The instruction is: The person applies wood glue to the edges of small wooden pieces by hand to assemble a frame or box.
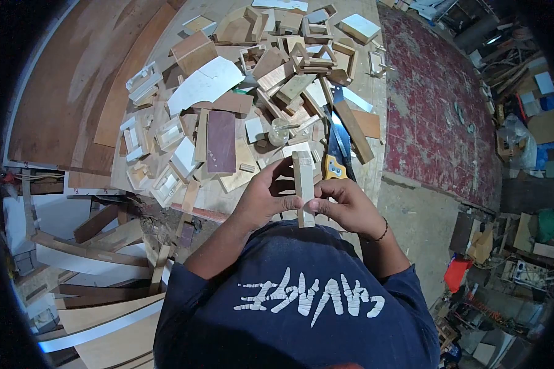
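The wooden piece (305,184) lay directly between the 2 hands — left hand (264,195) and right hand (349,208), neither nearer — with each grip closed on it and its long axis running from the shirt (301,258) toward the worktop (160,46).
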Demonstrator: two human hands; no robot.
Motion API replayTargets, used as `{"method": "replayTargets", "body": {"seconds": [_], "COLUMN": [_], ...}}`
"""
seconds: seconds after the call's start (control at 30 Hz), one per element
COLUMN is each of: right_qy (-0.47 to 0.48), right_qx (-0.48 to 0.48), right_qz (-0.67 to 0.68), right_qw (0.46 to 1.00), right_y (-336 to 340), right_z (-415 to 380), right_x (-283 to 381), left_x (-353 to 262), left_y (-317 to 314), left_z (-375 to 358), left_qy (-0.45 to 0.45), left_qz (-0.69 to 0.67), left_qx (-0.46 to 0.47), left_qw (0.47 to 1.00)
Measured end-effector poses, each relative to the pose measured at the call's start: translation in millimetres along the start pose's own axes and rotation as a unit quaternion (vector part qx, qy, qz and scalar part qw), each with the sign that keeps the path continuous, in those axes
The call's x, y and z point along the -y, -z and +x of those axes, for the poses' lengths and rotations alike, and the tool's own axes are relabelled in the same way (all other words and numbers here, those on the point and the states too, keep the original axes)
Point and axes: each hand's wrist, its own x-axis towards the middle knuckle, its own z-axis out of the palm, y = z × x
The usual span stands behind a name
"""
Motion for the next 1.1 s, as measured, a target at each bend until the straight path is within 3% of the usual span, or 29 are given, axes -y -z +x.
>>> {"method": "replayTargets", "body": {"seconds": [0.3, 0.37, 0.4, 0.5, 0.53, 0.67, 1.1], "right_qy": [0.022, 0.097, 0.097, 0.272, 0.265, 0.283, 0.329], "right_qx": [-0.027, -0.178, -0.179, -0.168, -0.107, -0.074, -0.099], "right_qz": [-0.010, -0.041, -0.041, -0.176, -0.268, -0.285, -0.283], "right_qw": [0.999, 0.978, 0.978, 0.931, 0.920, 0.913, 0.896], "right_y": [1.5, 1.9, 2.5, 5.8, 8.9, -7.6, -13.7], "right_z": [-2.4, -4.1, -4.1, -0.1, -1.9, 2.5, 5.0], "right_x": [4.5, 8.1, 8.7, 10.5, 8.5, 6.7, -1.6], "left_x": [5.5, 6.9, 7.7, 11.2, 8.5, -0.9, 4.3], "left_y": [4.3, 5.9, 6.1, 5.1, 3.7, -1.6, -4.6], "left_z": [-1.0, -2.6, -2.6, -2.9, -3.0, -2.8, -7.6], "left_qy": [0.021, 0.034, 0.048, 0.045, 0.045, 0.064, 0.024], "left_qz": [-0.071, -0.095, -0.119, -0.160, -0.160, -0.172, -0.166], "left_qx": [0.012, 0.022, 0.033, 0.033, 0.034, 0.064, 0.053], "left_qw": [0.997, 0.995, 0.991, 0.985, 0.985, 0.981, 0.984]}}
